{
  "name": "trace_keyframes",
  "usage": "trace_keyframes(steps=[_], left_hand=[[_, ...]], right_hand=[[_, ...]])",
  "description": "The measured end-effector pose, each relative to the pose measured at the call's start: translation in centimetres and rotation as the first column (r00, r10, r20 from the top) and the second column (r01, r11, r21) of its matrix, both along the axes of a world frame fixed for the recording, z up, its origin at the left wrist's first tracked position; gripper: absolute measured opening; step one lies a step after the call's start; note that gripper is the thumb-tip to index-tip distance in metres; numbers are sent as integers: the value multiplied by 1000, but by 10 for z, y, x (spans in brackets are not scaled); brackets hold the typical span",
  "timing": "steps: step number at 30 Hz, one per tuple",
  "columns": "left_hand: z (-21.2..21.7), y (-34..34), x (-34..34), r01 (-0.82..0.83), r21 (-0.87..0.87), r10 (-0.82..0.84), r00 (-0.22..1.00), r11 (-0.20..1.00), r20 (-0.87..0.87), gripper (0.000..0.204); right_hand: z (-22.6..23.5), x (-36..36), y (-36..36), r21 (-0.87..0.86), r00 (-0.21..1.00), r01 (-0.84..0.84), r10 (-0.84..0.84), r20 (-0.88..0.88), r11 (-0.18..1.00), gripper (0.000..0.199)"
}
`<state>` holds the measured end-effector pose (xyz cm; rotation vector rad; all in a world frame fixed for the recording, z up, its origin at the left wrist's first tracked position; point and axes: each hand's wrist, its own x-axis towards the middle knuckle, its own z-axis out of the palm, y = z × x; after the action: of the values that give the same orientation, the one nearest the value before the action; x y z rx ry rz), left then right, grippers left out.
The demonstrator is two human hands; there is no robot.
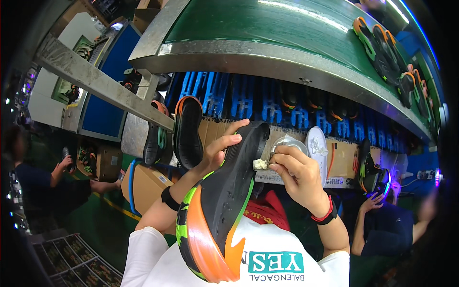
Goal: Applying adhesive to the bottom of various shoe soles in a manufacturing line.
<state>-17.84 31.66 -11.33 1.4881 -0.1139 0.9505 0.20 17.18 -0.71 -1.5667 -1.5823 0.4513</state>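
Head view: my left fingers [230,140] edge-grip a likely light, flexible sneaker sole [224,193], right fingers [292,165] pinching a cream wad [260,164].

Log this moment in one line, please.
left hand: holds black, orange and green moulded shoe sole | right hand: pinches crumpled off-white wad by sole's right edge | ahead: metal-edged green conveyor surface

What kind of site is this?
Likely a shoe factory line: a green conveyor belt carries several shoe soles at its right end, the left hand holds a black, orange and green sole, and a person in dark clothing sits off to the right.
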Motion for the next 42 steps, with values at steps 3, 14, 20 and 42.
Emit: trace_keyframes(steps=[3,14,20,42], left_hand=[[4,0,-1,13,-8,-13,1000,1000,-10,50],[6,-11,-2,-36,-165,31,999,986,-34,50],[26,-23,-3,-131,-317,86,984,939,-154,51],[74,-16,220,520,-477,-525,840,709,136,73]], right_hand=[[1,-1,0,-4,999,-31,31,-30,1000,12],[3,-5,-2,28,989,-109,111,-95,994,12],[-2,6,-6,86,969,-10,31,-245,996,8],[-71,57,-142,-93,453,813,-724,-520,575,13]])
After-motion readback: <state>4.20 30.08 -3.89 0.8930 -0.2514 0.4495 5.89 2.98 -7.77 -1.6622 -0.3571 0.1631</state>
